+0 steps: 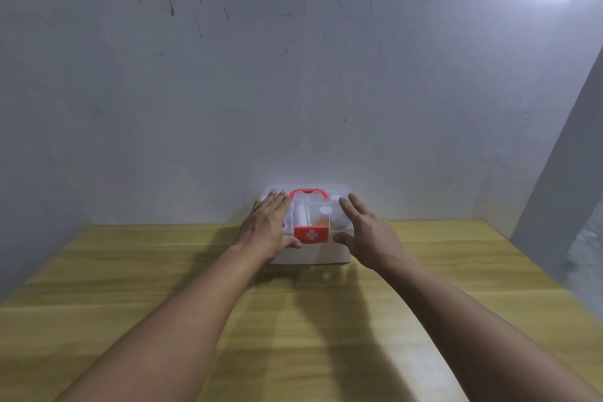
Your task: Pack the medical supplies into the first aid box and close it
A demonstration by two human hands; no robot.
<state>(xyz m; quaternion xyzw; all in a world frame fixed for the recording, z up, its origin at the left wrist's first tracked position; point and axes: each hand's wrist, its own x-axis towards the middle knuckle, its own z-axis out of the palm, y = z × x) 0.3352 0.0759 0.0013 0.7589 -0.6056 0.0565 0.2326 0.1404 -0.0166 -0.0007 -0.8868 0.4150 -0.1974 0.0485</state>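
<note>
Yellow wooden table [130,287] meets a grey wall; the first aid box [310,251] sits at its far edge, lid down. Left hand [266,227] and right hand [367,233] lie flat, fingers spread, flanking the red latch [311,235].

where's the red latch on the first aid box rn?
In the head view, the red latch sits centred on the first aid box's near edge, between the left hand and right hand resting on the lid.
</note>
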